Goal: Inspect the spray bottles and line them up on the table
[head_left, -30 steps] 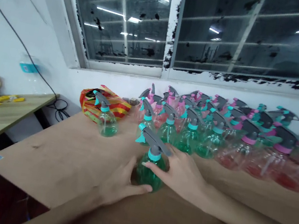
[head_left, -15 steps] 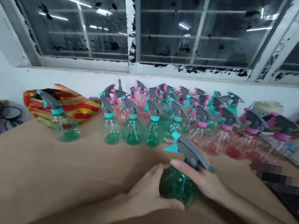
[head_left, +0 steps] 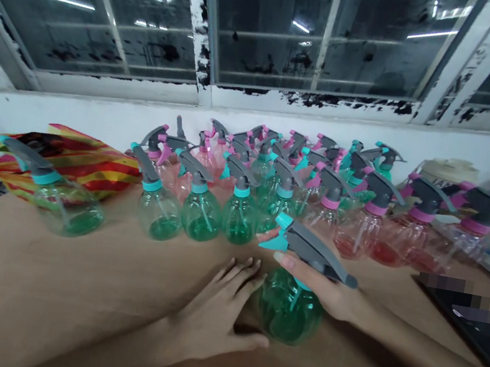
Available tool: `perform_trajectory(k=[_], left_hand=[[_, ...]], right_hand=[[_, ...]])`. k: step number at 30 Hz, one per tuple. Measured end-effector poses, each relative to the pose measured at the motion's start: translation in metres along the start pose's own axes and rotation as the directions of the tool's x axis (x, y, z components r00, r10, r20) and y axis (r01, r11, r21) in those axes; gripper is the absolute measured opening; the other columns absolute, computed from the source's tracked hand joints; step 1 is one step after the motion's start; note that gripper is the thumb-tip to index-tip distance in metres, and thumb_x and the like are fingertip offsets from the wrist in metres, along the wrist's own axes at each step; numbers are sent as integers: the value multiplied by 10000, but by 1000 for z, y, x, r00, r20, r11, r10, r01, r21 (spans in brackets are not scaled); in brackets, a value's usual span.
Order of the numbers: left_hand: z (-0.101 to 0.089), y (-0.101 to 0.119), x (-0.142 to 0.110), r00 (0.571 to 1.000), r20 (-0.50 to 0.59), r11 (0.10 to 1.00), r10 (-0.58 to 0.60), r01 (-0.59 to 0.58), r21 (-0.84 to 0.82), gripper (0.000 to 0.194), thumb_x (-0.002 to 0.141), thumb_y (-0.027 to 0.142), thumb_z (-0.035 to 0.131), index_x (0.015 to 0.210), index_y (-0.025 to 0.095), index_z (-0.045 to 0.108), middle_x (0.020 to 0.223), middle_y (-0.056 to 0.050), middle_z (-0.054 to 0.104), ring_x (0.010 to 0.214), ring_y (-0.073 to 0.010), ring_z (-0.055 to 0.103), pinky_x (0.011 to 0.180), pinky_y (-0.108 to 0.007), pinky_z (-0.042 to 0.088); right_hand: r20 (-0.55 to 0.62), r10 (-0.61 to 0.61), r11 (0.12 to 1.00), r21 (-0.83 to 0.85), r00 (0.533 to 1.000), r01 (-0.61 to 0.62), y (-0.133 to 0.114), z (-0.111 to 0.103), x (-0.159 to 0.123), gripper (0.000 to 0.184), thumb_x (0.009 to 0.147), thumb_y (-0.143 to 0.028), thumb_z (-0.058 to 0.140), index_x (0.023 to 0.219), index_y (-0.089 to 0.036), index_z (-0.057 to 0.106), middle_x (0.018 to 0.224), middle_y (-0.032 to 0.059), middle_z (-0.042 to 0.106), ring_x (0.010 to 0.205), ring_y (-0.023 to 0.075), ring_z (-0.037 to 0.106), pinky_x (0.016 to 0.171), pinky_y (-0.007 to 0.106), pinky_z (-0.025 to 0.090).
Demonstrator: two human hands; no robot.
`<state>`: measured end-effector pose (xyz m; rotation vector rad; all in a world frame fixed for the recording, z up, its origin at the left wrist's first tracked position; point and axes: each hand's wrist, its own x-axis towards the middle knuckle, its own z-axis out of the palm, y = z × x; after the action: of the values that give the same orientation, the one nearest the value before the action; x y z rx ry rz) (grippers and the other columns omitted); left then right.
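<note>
Here's the bare left hand (head_left: 225, 313), slim, long tapering fingers (head_left: 235, 272), a narrow thumb (head_left: 251, 341), running into a slender, bare left forearm (head_left: 135, 347). And the bare right hand (head_left: 339, 295), slim too, one longish, smooth fingernail (head_left: 278, 256) showing, its slender right forearm (head_left: 418, 353) uncovered clear to the edge of view.

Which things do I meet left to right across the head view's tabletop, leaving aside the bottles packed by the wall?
Lone teal-collared spray bottle, left hand, green spray bottle held in the right hand, dark flat object at the right edge.
</note>
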<state>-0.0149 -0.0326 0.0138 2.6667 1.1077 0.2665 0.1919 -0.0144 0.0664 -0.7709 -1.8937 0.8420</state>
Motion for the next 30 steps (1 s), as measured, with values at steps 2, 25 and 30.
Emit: perform_trajectory(k=[2, 25, 30], left_hand=[[1, 0, 0, 1000, 6, 1000, 9, -8, -5, 898, 750, 654, 581, 1413, 116, 305, 1465, -175, 305, 1355, -331, 236, 1091, -508, 184], [4, -5, -1, 997, 6, 997, 71, -72, 26, 832, 801, 617, 536, 1445, 169, 261, 1473, -143, 302, 1348, -354, 242, 1083, -540, 163], [6, -7, -3, 996, -1, 995, 89, -89, 48, 820, 803, 622, 534, 1431, 152, 293, 1475, -148, 294, 1354, -351, 224, 1087, -529, 169]], right_hand=[[-17, -19, 1000, 0, 1000, 19, 1, -2, 1, 204, 845, -334, 578, 1041, -292, 616, 1026, 5, 661, 941, 175, 620, 834, 323, 481], [-79, 7, 1000, -25, 997, -9, 0, -3, 1, 187, 841, -309, 594, 1024, -295, 634, 1053, 8, 651, 970, 178, 614, 860, 331, 482], [-88, 7, 999, -46, 996, -11, -3, -2, 0, 264, 846, -293, 586, 1106, -305, 628, 1079, 12, 655, 996, 180, 616, 870, 324, 489]])
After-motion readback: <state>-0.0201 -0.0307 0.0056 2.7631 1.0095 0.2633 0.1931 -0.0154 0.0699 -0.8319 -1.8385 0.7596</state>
